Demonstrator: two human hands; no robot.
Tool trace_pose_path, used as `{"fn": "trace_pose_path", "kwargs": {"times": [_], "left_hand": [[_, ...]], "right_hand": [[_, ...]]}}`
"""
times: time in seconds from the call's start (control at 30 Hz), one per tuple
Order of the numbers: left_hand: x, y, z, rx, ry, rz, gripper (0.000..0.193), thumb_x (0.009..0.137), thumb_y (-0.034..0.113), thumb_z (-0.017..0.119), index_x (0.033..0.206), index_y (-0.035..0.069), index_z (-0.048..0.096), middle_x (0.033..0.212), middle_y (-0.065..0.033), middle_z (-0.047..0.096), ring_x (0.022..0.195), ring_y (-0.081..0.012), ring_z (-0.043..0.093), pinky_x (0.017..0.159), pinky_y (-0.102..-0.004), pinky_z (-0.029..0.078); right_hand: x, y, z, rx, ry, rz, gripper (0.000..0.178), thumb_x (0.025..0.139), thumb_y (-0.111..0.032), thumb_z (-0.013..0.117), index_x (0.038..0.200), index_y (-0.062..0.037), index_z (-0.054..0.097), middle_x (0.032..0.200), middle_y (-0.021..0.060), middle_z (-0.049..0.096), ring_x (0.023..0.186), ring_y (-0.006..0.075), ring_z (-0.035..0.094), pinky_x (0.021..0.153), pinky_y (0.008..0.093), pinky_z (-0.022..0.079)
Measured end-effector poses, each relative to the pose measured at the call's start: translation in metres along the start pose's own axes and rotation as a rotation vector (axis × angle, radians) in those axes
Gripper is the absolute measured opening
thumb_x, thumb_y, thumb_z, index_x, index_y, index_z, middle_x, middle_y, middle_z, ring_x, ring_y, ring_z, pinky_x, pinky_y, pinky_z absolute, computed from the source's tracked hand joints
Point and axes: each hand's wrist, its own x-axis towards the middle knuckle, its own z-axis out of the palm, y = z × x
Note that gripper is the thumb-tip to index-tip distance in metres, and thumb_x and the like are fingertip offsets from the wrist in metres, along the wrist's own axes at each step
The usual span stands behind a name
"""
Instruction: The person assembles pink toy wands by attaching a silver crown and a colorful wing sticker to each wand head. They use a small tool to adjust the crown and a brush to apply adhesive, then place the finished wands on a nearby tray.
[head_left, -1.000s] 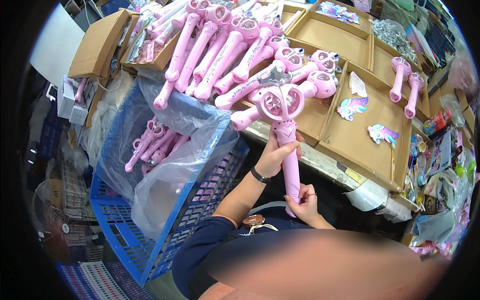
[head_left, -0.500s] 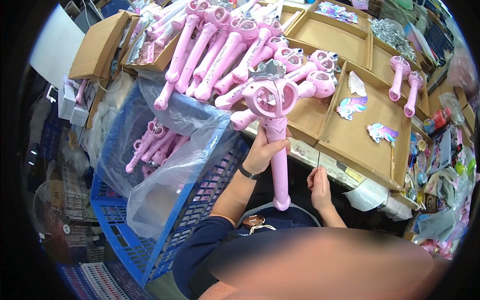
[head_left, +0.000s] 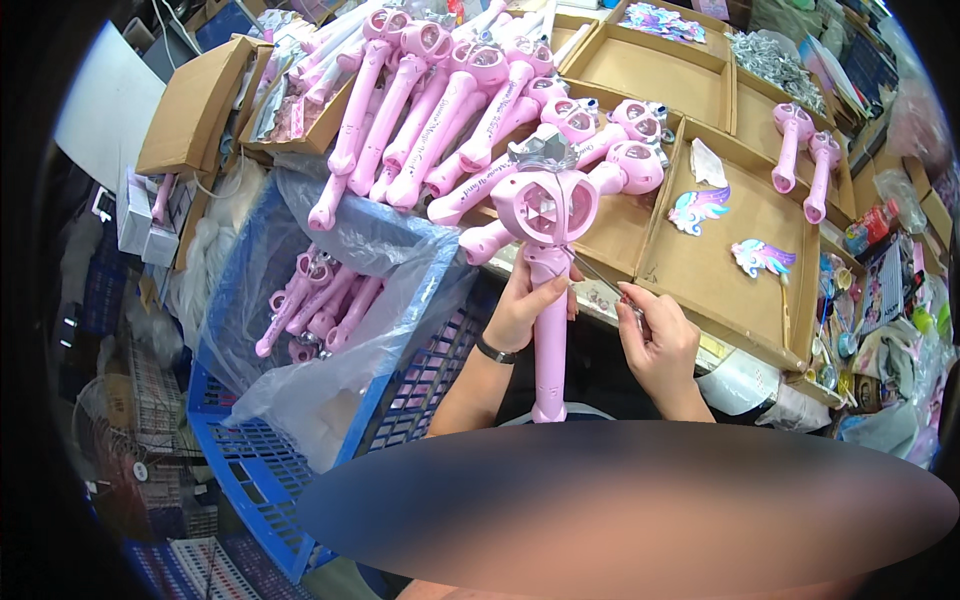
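The blue crate [head_left: 385, 385], lined with clear plastic and containing more pink pieces, stands at the person's left. On the bench ahead, a heap of pink wands [head_left: 465, 95] lies beyond the crate; to the right of it sits a cardboard tray [head_left: 735, 215]. The held wand [head_left: 550, 345] is near upright between the two hands, in front of the bench edge, head and silver crown uppermost. Left hand [head_left: 528, 308]: fingers wrapped about the upper handle just below the round head, thumb across the front. Right hand [head_left: 662, 340]: thumb and forefinger pinching a thin rod; remaining fingers curled. In the tray, two winged cut-outs [head_left: 700, 208] lie apart. Smallest, the thin rod [head_left: 600, 273] slants toward the wand's neck; contact cannot be confirmed. Assessment: the held wand appears to be stiff, hollow plastic, probably light but top-heavy, its smooth handle likely somewhat slippery. The clear head window and pointed crown are judged the fragile parts; grip should be taken on the handle, close under the head.
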Motion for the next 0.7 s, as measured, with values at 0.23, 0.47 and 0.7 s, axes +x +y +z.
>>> {"fn": "trace_pose_path", "kwargs": {"times": [0.23,0.47,0.7], "left_hand": [[0.001,-0.002,-0.003,0.14,0.048,0.049,0.047,0.082,0.008,0.061,0.119,0.005,0.034,0.094,-0.0112,0.055,0.068,-0.0167,0.059,0.06,-0.0289,0.049],[-0.001,-0.006,-0.005,0.212,0.074,0.042,0.071,0.078,-0.001,0.063,0.134,0.006,0.02,0.099,-0.0079,0.051,0.077,-0.0127,0.057,0.064,-0.0262,0.05],[-0.004,-0.004,-0.006,0.276,0.063,0.024,0.081,0.076,-0.001,0.064,0.138,0.007,0.013,0.101,-0.0072,0.05,0.078,-0.0111,0.056,0.063,-0.0243,0.05]], "right_hand": [[-0.001,-0.002,-0.003,-0.077,0.023,-0.046,0.018,0.075,-0.004,0.068,0.093,-0.0032,0.066,0.059,0.0063,0.052,0.044,0.014,0.044,0.042,0.0268,0.035],[-0.001,0.0,-0.007,-0.185,-0.023,-0.056,0.019,0.073,-0.007,0.069,0.092,-0.0048,0.065,0.063,0.0055,0.056,0.047,0.0178,0.051,0.044,0.0282,0.04],[-0.004,-0.003,-0.013,-0.18,-0.045,-0.048,0.02,0.072,-0.008,0.07,0.092,-0.0057,0.066,0.065,0.0056,0.056,0.048,0.0192,0.053,0.045,0.0288,0.041]]}}
